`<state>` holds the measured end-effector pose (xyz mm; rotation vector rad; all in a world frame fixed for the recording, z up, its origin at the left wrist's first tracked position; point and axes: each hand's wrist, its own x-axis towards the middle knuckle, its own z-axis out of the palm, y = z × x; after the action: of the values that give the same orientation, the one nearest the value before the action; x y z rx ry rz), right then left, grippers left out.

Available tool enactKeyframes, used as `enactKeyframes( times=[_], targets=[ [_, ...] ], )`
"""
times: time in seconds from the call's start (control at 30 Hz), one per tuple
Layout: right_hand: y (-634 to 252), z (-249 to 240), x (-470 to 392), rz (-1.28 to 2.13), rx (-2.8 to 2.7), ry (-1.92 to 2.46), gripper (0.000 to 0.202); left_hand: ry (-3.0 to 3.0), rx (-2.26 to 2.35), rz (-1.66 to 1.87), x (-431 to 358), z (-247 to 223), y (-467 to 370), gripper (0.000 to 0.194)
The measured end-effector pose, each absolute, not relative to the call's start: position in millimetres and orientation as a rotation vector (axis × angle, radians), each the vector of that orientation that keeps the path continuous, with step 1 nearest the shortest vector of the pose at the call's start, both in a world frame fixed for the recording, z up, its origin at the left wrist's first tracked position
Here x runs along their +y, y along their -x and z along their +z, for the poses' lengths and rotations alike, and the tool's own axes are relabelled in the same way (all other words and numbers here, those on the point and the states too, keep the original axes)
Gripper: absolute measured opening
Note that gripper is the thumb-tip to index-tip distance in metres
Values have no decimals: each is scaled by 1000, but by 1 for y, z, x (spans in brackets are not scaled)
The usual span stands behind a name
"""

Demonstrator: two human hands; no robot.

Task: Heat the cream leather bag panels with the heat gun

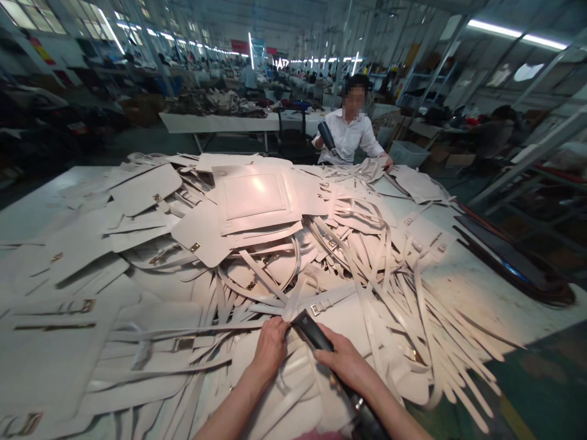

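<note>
My right hand (342,357) is wrapped around a long black handheld power tool (314,333), its blunt head pointing up and left. Beside that head, my left hand (274,345) is closed, its fingertips pinched on a pale leather strap (296,298) partly hidden by the fingers. Both hands are low over the near side of a heap of pale bag parts. Just beyond them lies a pale panel with a small metal buckle (316,309). Under my forearms, more pale pieces overlap.
Pale bag bodies (254,195) and flaps cover much of the table (463,278). Loose straps (452,348) hang over its right edge. Dark curved pieces (518,263) lie at the right. Across the table, a person in a white shirt (352,137) holds a dark tool (327,138).
</note>
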<state>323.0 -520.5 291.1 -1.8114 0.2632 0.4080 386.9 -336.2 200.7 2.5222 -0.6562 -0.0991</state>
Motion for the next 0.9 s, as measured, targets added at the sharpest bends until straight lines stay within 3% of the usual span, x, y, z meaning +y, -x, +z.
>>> enactKeyframes(
  times=[0.4,0.73,0.9],
  targets=[
    [-340,281,-501,285,329,1872,52,-2518,-498,-183,-338,208,-389,32],
    [-295,294,-527,173,295,1676,56,-2456,-112,-456,-345,228,-411,25],
    [-273,306,-547,43,360,1555,60,-2315,-210,-502,-357,261,-420,23]
  ],
)
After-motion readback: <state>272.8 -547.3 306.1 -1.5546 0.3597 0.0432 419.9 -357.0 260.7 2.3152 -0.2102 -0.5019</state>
